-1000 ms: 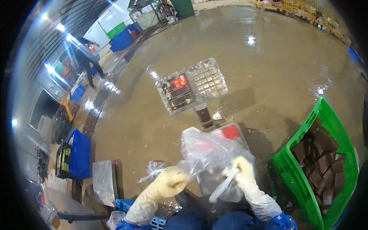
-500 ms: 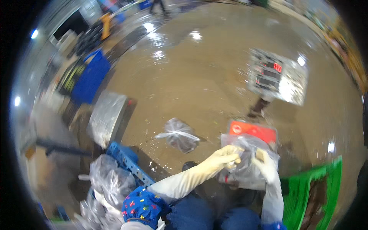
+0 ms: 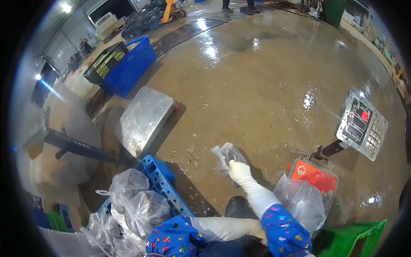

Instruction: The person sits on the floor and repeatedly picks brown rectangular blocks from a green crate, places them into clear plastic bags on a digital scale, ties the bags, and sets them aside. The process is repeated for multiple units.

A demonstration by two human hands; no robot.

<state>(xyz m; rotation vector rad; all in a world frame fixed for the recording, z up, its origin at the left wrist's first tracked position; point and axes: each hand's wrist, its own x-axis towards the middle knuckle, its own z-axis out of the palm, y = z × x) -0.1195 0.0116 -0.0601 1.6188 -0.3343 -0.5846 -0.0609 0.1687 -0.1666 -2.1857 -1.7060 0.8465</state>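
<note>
My right hand (image 3: 240,172), in a pale rubber glove, is closed on a clear plastic bag (image 3: 227,157) low over the wet floor. The bag looks blurred; whether it touches the floor I cannot tell. My left hand (image 3: 257,231) is near my lap, partly under my right forearm, and its fingers are hidden. Another clear bag (image 3: 300,204) sits on the platform scale (image 3: 312,173) at right, with no hand on it. The scale's display head (image 3: 361,126) stands on a post beyond it, lit in red.
Several filled clear bags (image 3: 143,210) lie on a blue plastic crate (image 3: 167,188) at left. Beyond are a metal platform (image 3: 145,118), a dark post (image 3: 81,145) and a blue bin (image 3: 130,70). A green crate (image 3: 351,240) stands near right. Another person's feet (image 3: 237,8) show far off.
Both hands have let go of the bag on the scale. My right hand has reached left and taken hold of the floor bag; my left has drawn back towards my lap. The view has shifted left.
</note>
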